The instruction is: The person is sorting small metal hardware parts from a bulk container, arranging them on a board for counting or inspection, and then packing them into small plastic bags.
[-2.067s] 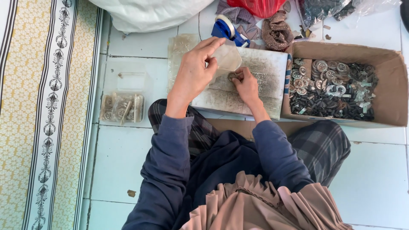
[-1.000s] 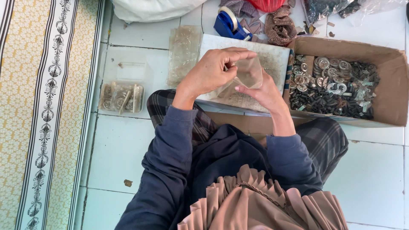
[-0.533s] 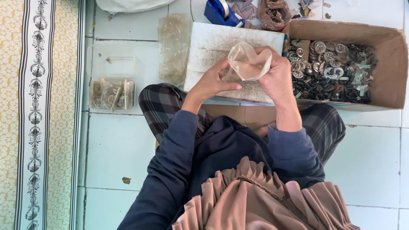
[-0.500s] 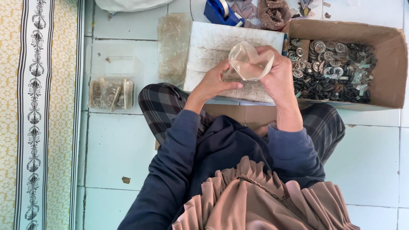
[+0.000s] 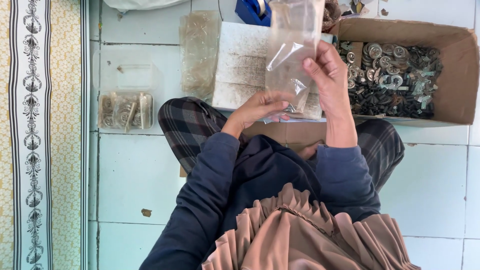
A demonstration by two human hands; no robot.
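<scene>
Right hand (image 5: pixel 327 80) pinches clear bag (image 5: pixel 292 50) upright over white board (image 5: pixel 245 65) | left hand (image 5: pixel 262 107) grips bag's bottom edge | box (image 5: pixel 450 50) of metal parts right | bag stack (image 5: pixel 200 50), tray (image 5: pixel 122 110) left

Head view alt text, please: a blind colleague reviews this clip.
Both hands hold up a clear plastic bag, the right hand at its side and the left hand at its bottom. Beside it, a cardboard box of small metal parts sits on the tiled floor.
</scene>
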